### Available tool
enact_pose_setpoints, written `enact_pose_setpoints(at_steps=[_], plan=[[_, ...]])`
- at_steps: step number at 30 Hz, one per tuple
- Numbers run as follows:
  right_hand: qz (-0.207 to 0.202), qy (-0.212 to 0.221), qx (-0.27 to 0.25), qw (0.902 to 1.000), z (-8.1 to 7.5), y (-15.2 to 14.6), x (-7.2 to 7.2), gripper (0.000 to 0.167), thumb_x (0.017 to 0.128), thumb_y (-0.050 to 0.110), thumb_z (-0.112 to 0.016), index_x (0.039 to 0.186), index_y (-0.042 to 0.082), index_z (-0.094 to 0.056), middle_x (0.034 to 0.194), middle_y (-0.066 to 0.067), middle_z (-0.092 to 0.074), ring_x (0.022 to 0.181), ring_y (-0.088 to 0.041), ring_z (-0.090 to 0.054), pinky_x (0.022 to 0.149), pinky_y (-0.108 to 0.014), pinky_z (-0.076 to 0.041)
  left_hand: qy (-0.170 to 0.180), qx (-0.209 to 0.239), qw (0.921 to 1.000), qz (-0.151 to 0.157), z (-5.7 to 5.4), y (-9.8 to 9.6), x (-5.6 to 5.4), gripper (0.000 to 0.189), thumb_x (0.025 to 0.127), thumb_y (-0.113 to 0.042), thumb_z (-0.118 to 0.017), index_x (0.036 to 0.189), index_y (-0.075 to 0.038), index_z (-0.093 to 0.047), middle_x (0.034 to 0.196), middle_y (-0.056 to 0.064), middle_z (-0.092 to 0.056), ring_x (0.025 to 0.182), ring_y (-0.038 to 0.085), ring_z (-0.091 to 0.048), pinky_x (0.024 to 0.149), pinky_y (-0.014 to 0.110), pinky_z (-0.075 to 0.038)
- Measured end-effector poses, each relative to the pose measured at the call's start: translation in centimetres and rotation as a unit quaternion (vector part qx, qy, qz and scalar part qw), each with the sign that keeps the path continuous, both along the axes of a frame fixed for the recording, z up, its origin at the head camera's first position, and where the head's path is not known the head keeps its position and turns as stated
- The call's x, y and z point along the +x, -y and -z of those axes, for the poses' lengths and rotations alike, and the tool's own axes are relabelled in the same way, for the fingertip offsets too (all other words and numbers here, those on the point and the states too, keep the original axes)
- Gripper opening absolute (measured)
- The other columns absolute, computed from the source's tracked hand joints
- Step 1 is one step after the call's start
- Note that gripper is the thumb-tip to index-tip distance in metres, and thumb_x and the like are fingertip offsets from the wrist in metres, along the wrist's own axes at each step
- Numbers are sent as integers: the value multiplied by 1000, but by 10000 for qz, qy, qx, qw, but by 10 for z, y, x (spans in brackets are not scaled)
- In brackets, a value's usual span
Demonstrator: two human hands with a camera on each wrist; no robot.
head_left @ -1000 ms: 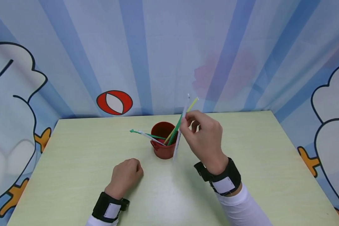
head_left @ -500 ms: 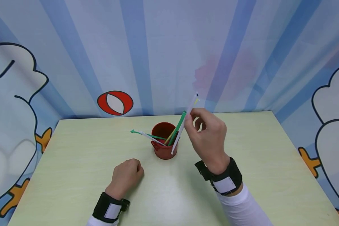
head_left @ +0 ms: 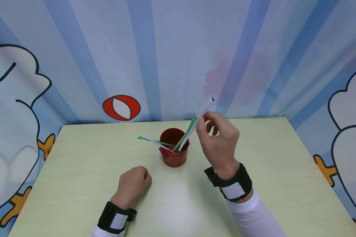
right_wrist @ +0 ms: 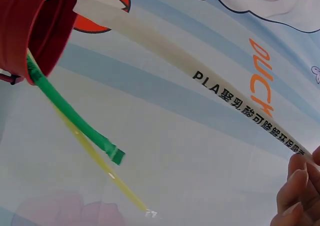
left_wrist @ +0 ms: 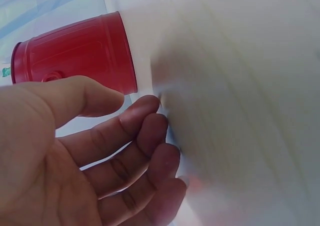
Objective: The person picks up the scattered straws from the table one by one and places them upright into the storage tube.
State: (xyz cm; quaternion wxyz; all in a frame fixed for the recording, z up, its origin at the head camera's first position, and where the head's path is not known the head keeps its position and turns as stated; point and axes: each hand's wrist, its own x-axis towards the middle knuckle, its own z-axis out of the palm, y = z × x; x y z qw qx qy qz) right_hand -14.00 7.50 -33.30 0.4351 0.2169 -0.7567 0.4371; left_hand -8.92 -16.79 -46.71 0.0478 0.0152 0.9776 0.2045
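Between thumb and fingertips, my right hand (head_left: 218, 138) pinches a white wrapped drinking straw (right_wrist: 200, 78) with black print along its side. The straw slants, its lower end at the mouth of a small red bucket (head_left: 175, 160); in the right wrist view that end overlaps the opening. Leaning out of the bucket to the right are a green straw (right_wrist: 75, 113) and a yellow straw (right_wrist: 102, 163). Another green straw (head_left: 142, 137) and a white straw (head_left: 155, 142) lean out to the left. My left hand (head_left: 132, 186) rests on the table in front, fingers loosely curled around nothing.
The pale wooden table (head_left: 273, 158) reaches back to a blue striped cloth backdrop (head_left: 181, 59) with printed cartoon figures. Both wrists carry black straps, the right one (head_left: 237, 184) beside the bucket's side of the table.
My right hand has shifted slightly right and up. The white straw has tilted further, and its lower end has moved from in front of the bucket up to its mouth. The left hand stays still.
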Motion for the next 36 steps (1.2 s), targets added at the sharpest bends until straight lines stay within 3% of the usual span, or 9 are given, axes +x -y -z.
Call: enact_pose_setpoints(at_steps=[15,25,36], plan=[[257,317,401,9984,33,6,-19,9,94,7,-66,94,0,-71,82,-14,-73,57,-23,-59,53,-34,-44,85,26,9999,-53,1,0,-1,24,89,-7,-64,65,-12,-62,62,-2,-50,58,13,-45,52,28,-34],[301,559,503,9967,44,10,-21,7,92,7,-69,94,0,-71,82,-13,-74,58,-22,-61,53,-33,-46,67,6,9999,-83,0,-1,0,24,89,-7,-64,65,-11,-63,62,-2,-51,57,13,-46,52,28,-34],[356,1158,626,9907,63,15,-21,9,95,9,-69,98,1,-73,84,-11,-75,60,-20,-62,55,-28,-44,103,12,9999,-57,-2,-1,0,24,89,-7,-64,66,-11,-64,63,-1,-53,58,13,-47,52,28,-36]])
